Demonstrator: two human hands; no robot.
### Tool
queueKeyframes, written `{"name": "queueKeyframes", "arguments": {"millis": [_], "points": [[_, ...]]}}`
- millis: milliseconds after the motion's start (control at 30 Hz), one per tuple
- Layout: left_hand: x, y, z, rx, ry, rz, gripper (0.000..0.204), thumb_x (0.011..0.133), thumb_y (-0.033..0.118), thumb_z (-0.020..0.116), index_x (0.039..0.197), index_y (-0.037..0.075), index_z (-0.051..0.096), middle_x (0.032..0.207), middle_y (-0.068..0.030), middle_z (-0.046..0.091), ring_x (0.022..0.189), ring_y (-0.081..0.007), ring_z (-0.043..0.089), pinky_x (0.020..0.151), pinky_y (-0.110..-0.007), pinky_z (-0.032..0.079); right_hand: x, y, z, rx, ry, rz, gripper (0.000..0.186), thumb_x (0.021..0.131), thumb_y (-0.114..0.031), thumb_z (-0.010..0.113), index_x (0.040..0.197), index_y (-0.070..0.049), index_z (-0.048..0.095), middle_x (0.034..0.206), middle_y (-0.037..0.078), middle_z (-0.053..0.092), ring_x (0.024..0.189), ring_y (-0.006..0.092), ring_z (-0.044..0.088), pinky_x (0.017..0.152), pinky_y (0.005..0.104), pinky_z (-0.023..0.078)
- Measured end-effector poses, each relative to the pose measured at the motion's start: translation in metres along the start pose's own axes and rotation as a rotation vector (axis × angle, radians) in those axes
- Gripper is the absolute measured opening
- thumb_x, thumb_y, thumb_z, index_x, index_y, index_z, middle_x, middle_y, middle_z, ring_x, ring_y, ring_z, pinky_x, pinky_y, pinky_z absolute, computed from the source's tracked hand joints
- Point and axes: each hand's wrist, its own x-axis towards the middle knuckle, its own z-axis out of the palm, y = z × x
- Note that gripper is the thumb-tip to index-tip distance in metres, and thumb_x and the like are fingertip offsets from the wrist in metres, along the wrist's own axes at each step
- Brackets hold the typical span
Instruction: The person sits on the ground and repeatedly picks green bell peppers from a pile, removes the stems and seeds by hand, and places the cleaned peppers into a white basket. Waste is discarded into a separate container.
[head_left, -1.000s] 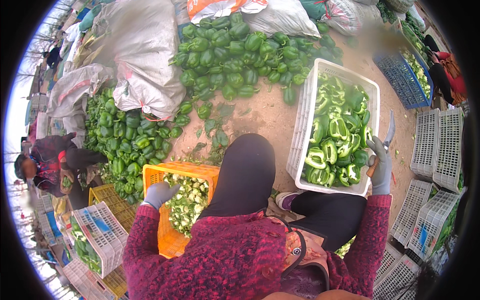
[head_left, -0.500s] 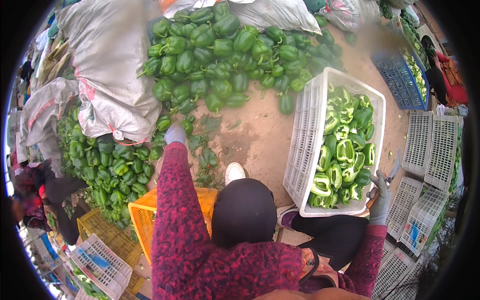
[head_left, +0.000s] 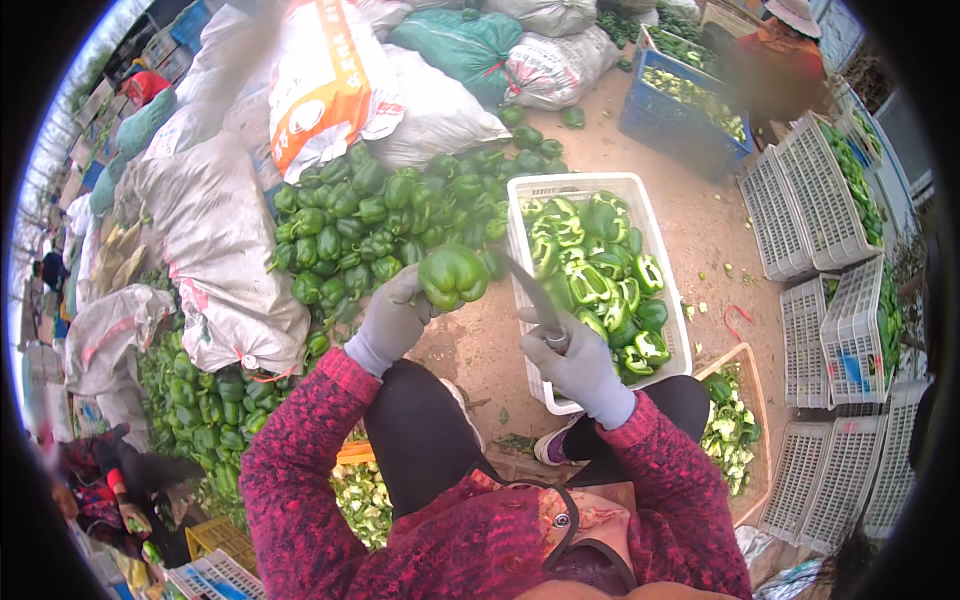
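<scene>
My left hand (head_left: 390,318), in a grey glove, is closed around a whole green pepper (head_left: 453,277), raised in front of my knees. Facing it, my right hand (head_left: 580,365), also gloved, grips a knife (head_left: 535,298) upright, its blade angled toward the pepper with a small gap between them. Behind the knife stands a white crate (head_left: 668,290) of halved green peppers (head_left: 590,285). A heap of whole peppers (head_left: 340,205) lies beyond my left hand. An orange crate (head_left: 355,452) of pale cores, partly hidden by my leg and arm, is low at my left.
Sacks (head_left: 230,260) surround the heap. A blue crate (head_left: 650,115) sits at the back right. Grey crates (head_left: 760,210) are stacked along the right, near a peach crate (head_left: 760,440) of scraps. Co-workers sit at left (head_left: 90,485) and upper right (head_left: 785,55).
My left hand, earlier reaching down toward the heap, is raised with a pepper in it. My right hand has moved leftward with the knife, from beside the white crate to face the pepper.
</scene>
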Motion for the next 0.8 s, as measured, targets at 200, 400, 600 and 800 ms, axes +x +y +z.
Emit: {"name": "queueKeyframes", "arguments": {"millis": [200,400,600,800], "points": [[0.005,-0.062,0.136,-0.263,0.026,0.111,0.035,0.111,0.015,0.035,0.132,-0.003,0.057,0.132,-0.0111,0.063,0.121,-0.0206,0.062,0.106,-0.036,0.051,-0.050,0.004,-0.024,-0.225,0.214,0.055,0.043,0.094,-0.036,0.073,0.128,-0.011,0.069,0.101,0.011,0.075,0.090,0.0219,0.072,0.082,0.0356,0.056],[0.006,-0.136,0.173,-0.389,0.129,0.065,0.026,0.109,0.012,0.039,0.120,0.000,0.060,0.126,-0.0091,0.063,0.116,-0.0184,0.061,0.104,-0.036,0.051,-0.070,0.038,-0.048,-0.371,0.288,0.187,0.047,0.094,-0.037,0.072,0.130,-0.006,0.066,0.098,0.018,0.076,0.091,0.0304,0.075,0.083,0.0414,0.058],[0.007,-0.141,0.177,-0.009,0.115,0.057,0.021,0.105,0.009,0.044,0.111,0.000,0.063,0.119,-0.0104,0.065,0.105,-0.0190,0.064,0.097,-0.037,0.053,-0.064,0.050,-0.058,-0.598,0.270,0.244,0.047,0.095,-0.039,0.069,0.128,-0.006,0.065,0.104,0.018,0.076,0.098,0.0339,0.075,0.085,0.0438,0.057],[0.024,-0.140,0.167,0.563,0.157,0.301,0.018,0.099,0.005,0.052,0.111,0.003,0.066,0.096,-0.0120,0.065,0.093,-0.0257,0.064,0.081,-0.038,0.052,-0.045,0.047,-0.083,-0.434,0.195,0.308,0.046,0.095,-0.037,0.067,0.127,-0.004,0.065,0.102,0.017,0.076,0.091,0.0296,0.075,0.082,0.0397,0.056]]}}
